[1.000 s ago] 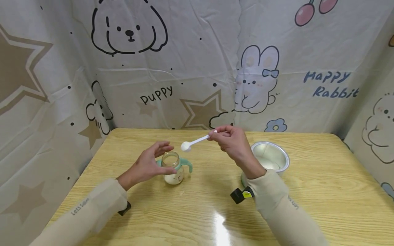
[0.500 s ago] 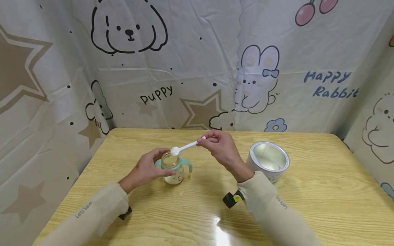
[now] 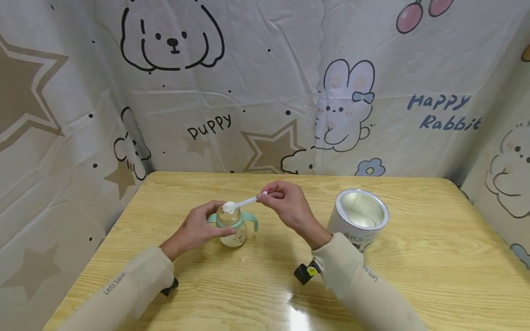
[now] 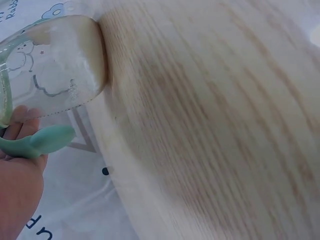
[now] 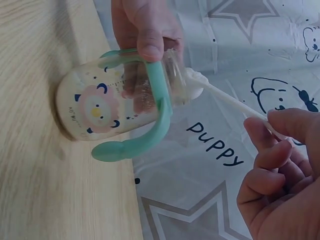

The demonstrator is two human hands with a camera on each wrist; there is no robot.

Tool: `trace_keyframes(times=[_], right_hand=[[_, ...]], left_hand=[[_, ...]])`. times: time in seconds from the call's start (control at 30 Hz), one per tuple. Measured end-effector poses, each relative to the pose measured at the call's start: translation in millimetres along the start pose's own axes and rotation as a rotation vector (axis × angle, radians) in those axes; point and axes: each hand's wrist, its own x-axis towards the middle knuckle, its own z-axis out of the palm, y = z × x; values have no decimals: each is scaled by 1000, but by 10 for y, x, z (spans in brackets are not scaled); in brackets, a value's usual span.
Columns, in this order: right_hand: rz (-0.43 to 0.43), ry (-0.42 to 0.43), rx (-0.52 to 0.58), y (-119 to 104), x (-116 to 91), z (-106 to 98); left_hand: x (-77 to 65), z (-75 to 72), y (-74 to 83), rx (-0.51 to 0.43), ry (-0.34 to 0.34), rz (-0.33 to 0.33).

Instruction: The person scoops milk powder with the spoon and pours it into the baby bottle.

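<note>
A clear baby bottle with a mint-green two-handled collar stands uncapped on the table, a pale layer at its bottom. My left hand holds it at the collar, its thumb on the near side and the other fingers behind. Between thumb and fingertips, my right hand pinches the handle end of a white measuring scoop. Heaped with white powder, the scoop's bowl sits right at the bottle's open mouth. In the left wrist view, the bottle shows one green handle beside the palm.
A white can with a silver rim stands open to the right of my right hand, pale inside. The wooden table ends at the back against a cartoon-printed curtain, which also hangs along both sides.
My right hand has carried the loaded scoop left and down, from beside the bottle to its mouth. My left hand has closed in on the bottle's collar.
</note>
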Motion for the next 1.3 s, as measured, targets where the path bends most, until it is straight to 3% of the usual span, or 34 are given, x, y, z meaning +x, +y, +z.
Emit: trace_keyframes(times=[0.3,0.73,1.1,1.3], right_hand=[[-56,-47,-56,34,-27,8],[-63,-56,-131,7,-42,-24],[-78,32,-59,-6,-54,-122],[-92,78,-37,-46,-90,-252]], left_hand=[[-18,1,-34,-44,-9,-12],[5,0,-40,-8,-4,-1],[54,-41,43,30,-40,44],[109,-95,164,-10,-45,53]])
